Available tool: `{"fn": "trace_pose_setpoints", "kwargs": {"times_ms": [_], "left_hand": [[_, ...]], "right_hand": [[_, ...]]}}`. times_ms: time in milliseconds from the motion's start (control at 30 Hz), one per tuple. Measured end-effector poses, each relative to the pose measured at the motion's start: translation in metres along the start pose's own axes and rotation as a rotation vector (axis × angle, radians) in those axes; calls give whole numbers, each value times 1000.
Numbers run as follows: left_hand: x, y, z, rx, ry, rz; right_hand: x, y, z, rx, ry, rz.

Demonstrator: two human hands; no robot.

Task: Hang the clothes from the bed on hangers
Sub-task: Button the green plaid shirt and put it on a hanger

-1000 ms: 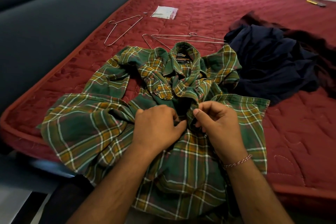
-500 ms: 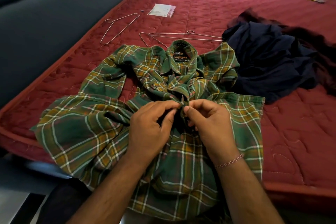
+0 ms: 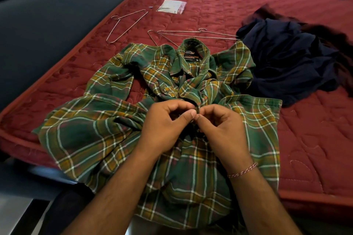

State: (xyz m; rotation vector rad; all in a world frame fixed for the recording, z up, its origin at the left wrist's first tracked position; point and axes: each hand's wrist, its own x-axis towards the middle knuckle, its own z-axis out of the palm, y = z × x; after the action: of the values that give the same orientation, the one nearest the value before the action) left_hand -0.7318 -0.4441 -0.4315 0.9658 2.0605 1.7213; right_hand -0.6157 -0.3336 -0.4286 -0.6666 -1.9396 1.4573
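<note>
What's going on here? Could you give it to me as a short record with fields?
Place: red quilted mattress
Garment in work: green plaid shirt, lying collar away from the person
Left hand: pinches the shirt's front edge
Right hand: pinches the same edge, thumbs nearly meeting
Hangers: one wire hanger lies apart; two more wire hangers lie beyond the collar
Other clothes: dark navy garment, heaped
Also there: small clear packet
Hung so far: nothing visible

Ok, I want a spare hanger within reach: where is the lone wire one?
In the head view the lone wire hanger lies on the red mattress, far left by the grey headboard, just left of the clear packet.
</note>
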Motion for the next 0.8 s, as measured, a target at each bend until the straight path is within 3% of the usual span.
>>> {"fn": "trace_pose_setpoints", "kwargs": {"times_ms": [233, 567, 800], "left_hand": [[-12, 0, 8, 258, 259, 108], [-15, -2, 3, 222, 84, 186], [-17, 0, 6, 214, 194, 127]], "right_hand": [[0, 4, -1, -12, 103, 14], [-1, 3, -1, 42, 28, 5], [-2, 3, 1, -5, 42, -20]]}}
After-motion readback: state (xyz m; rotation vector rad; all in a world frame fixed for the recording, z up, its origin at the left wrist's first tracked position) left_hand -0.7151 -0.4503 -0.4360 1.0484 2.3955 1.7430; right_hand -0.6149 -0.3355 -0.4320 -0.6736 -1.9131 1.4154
